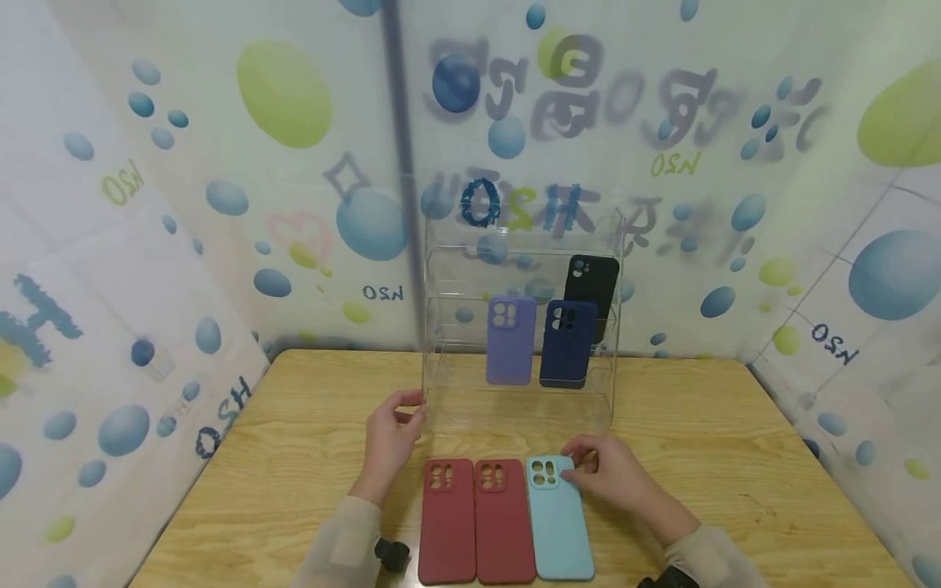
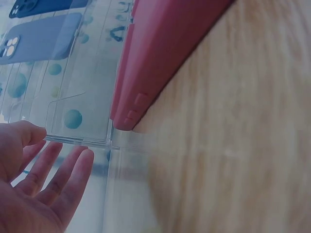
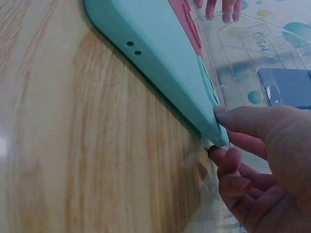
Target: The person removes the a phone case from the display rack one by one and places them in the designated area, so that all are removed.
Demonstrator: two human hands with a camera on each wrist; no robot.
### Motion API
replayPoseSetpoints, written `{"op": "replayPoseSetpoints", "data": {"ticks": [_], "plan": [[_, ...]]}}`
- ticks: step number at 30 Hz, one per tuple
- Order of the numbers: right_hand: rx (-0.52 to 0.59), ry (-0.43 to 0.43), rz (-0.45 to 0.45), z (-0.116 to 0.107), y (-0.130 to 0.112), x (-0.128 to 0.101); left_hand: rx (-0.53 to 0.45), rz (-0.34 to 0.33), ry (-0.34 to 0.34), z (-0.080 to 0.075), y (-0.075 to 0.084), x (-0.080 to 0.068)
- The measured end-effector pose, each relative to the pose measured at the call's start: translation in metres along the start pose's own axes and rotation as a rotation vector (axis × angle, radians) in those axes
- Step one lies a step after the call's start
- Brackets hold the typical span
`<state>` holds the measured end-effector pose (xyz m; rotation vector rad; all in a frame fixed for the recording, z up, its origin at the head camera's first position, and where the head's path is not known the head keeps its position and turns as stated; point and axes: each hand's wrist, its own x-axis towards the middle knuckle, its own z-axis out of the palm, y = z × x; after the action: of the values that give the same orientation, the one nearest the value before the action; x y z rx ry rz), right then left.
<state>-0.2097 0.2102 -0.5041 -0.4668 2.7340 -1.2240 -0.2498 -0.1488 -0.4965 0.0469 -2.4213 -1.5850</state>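
My right hand pinches the top right corner of a light blue phone case, thumb on its face and a finger at its edge. That case lies beside two dark red phone cases, all with camera cutouts at the far end. With thumb and fingers on either side, my left hand holds the left edge of a clear acrylic display rack. On the rack stand a purple phone case, a navy phone case and, behind it one tier up, a black phone case.
The wooden table runs back to a patterned curtain with printed bubbles, which also closes in both sides. The rack's transparent tiers rise at the table's back middle, just beyond the row of lying cases.
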Motion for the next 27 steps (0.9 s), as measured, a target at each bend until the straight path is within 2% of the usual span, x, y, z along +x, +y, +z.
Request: {"op": "replayPoseSetpoints", "data": {"ticks": [13, 18, 23, 27], "plan": [[-0.118, 0.063, -0.028, 0.006, -0.003, -0.001, -0.001, -0.013, 0.004, 0.0, -0.001, 0.002], [-0.176, 0.132, -0.053, 0.009, -0.006, -0.002, 0.001, -0.018, 0.005, -0.001, -0.001, 0.003], [-0.141, 0.216, -0.057, 0.006, -0.011, -0.003, 0.01, -0.013, -0.002, 0.0, -0.001, 0.002], [-0.128, 0.323, -0.136, -0.003, -0.015, 0.002, 0.015, -0.007, -0.005, 0.0, -0.001, 0.003]]}}
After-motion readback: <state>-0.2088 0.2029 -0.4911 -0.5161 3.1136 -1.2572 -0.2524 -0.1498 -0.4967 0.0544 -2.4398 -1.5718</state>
